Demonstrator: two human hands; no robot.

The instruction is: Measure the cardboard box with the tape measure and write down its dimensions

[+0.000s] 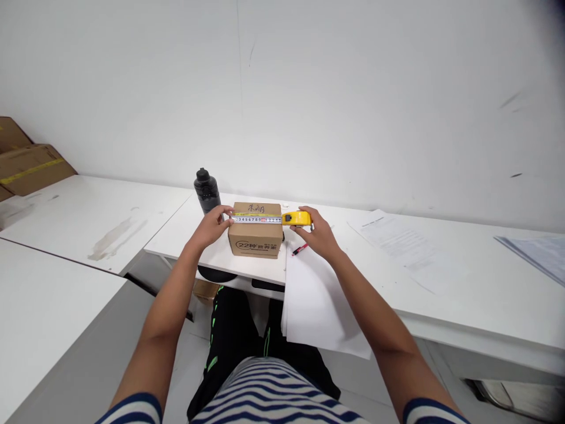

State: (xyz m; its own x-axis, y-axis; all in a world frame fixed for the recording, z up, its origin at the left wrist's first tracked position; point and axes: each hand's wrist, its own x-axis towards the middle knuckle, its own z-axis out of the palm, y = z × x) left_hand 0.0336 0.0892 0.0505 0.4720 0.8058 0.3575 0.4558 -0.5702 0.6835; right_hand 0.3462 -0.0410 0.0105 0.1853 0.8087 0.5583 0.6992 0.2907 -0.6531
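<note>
A small brown cardboard box (255, 244) with dark printing on its front stands on the white table. Across its top runs the white blade (256, 220) of a tape measure, from the left edge to the right. My right hand (318, 231) is closed around the yellow tape measure case (298, 218), just off the box's right edge. At the box's left edge, my left hand (213, 225) pinches the blade's end between thumb and fingers. Handwriting marks the box top behind the blade.
A dark water bottle (207, 191) stands behind my left hand. A red and black pen (299, 249) lies by a stack of white paper (324, 306) that overhangs the table edge. Printed sheets (392, 244) lie to the right; larger cartons (37, 168) stand far left.
</note>
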